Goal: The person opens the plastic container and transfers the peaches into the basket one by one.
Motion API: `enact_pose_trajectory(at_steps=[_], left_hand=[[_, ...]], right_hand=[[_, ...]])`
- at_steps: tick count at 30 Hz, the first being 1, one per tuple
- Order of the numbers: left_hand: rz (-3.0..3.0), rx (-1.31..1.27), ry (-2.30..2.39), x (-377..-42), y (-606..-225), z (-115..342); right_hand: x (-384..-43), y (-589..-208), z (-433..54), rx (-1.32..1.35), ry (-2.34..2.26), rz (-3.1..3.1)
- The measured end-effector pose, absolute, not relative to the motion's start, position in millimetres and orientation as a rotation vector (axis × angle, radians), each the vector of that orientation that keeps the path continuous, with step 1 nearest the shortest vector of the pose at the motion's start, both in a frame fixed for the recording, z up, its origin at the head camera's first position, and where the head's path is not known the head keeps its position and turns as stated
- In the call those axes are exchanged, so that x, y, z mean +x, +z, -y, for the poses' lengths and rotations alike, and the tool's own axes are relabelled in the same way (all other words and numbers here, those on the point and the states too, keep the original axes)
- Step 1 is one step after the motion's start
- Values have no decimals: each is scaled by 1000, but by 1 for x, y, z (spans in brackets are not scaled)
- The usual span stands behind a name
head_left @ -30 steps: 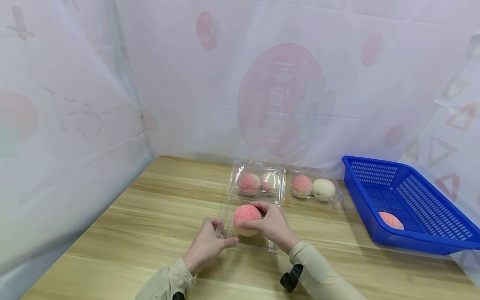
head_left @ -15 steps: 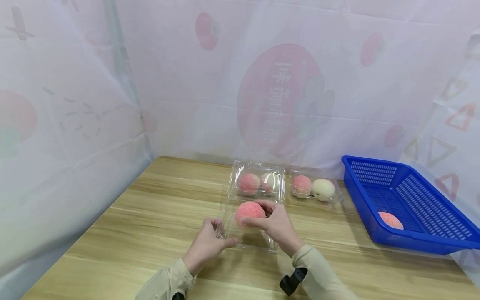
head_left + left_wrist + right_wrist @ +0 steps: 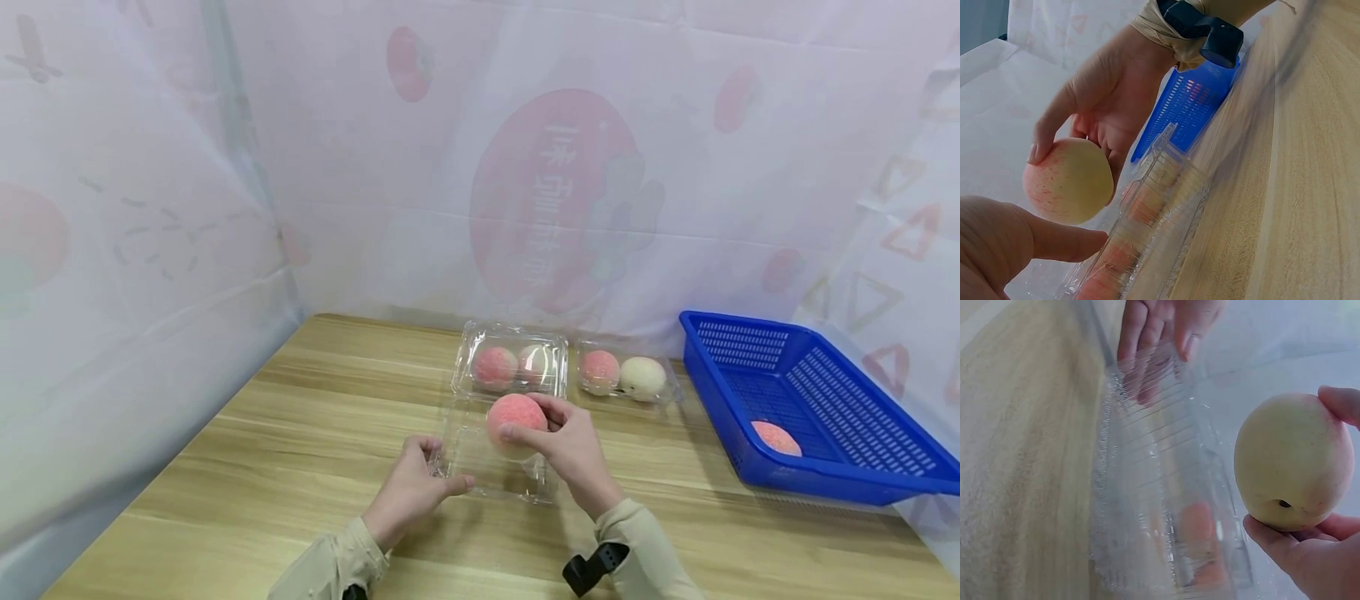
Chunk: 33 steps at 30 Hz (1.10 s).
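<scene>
My right hand [image 3: 573, 450] holds a pink and cream peach [image 3: 517, 425] between thumb and fingers, above an open clear plastic box [image 3: 480, 471]. In the right wrist view the peach [image 3: 1291, 462] shows its pale side with a small dark stem hollow. At the box's left side, my left hand [image 3: 412, 487] grips the wall, fingers round the side and thumb along the front edge. Through the clear plastic behind the box, two more peaches [image 3: 497, 368] show; whether they lie in its lid or in another box I cannot tell.
Right of these, a second clear box [image 3: 671, 392] holds two peaches. A blue perforated basket [image 3: 750, 454] stands at the right with one peach [image 3: 777, 437] visible inside. Printed white cloth [image 3: 360, 208] hangs behind the wooden table [image 3: 262, 442].
My right hand has lifted the peach and moved it slightly right and away over the box. The left hand stays at the box's side.
</scene>
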<state>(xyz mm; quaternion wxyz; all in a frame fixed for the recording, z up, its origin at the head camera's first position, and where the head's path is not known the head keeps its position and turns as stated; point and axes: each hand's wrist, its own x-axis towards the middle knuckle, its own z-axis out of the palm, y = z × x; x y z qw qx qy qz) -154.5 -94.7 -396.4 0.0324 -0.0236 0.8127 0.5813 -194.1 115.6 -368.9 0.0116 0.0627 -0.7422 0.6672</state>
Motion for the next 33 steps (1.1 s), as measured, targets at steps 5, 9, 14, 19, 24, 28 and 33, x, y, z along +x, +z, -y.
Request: enact_pose_trajectory(at_steps=[5, 9, 14, 19, 24, 28, 33], left_hand=[[-2503, -47, 1802, -155, -398, 95], [-2504, -48, 1801, -155, -398, 94], [-2502, -49, 1803, -155, -398, 94], [-2489, -56, 1804, -154, -397, 95], [-2487, -69, 1799, -155, -398, 95], [-2494, -75, 1792, -155, -397, 95], [-2494, -71, 1791, -154, -395, 96]], right_hand=[[-194, -362, -119, 175, 2126, 2238], [-193, -356, -123, 170, 2136, 2207], [-193, -349, -133, 136, 2126, 2189], [-192, -342, -144, 121, 2112, 2177], [-192, -338, -155, 135, 2074, 2151], [-193, -337, -162, 132, 2054, 2135], [-195, -335, -172, 109, 2032, 2124]])
